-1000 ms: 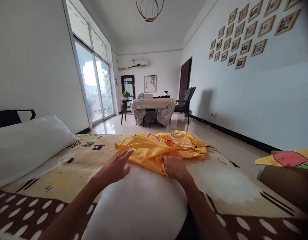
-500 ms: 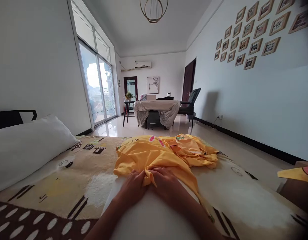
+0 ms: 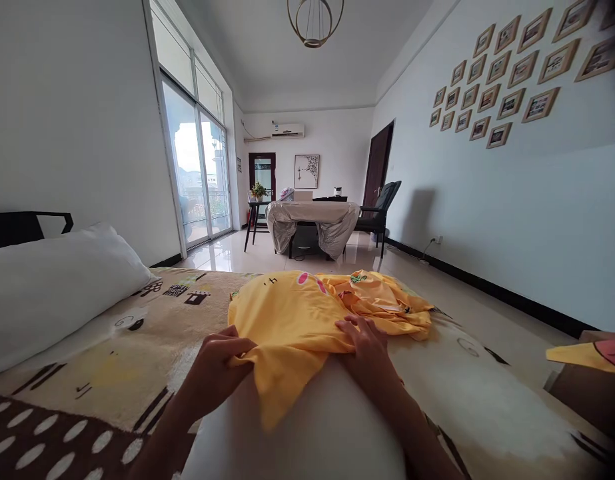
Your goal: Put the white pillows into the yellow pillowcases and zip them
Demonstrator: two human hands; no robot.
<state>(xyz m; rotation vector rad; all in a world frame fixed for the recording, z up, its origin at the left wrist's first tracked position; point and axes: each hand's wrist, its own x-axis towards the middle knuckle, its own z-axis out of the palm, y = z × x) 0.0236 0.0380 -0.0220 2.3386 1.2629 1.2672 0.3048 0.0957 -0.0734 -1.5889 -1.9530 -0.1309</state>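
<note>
A yellow pillowcase (image 3: 282, 320) with pink and black printed marks covers the far part of a white pillow (image 3: 307, 430) in front of me. My left hand (image 3: 214, 367) pinches the pillowcase's near edge on the left. On the other side, the fingers of my right hand (image 3: 364, 347) are closed on the same edge. Between the hands, a pointed flap of the fabric hangs down over the pillow. Another crumpled yellow-orange cloth (image 3: 382, 300) lies just beyond my right hand.
A patterned blanket (image 3: 112, 360) spreads under everything. Another white pillow (image 3: 62, 293) rests at the left. Beyond the bed stand a covered table (image 3: 312, 212) and a black chair (image 3: 382, 207). A brown box-like object (image 3: 582, 387) is at the right edge.
My hands have moved apart, left hand to the left and right hand to the right. The bunched edge between them has spread out, and a flap now hangs down.
</note>
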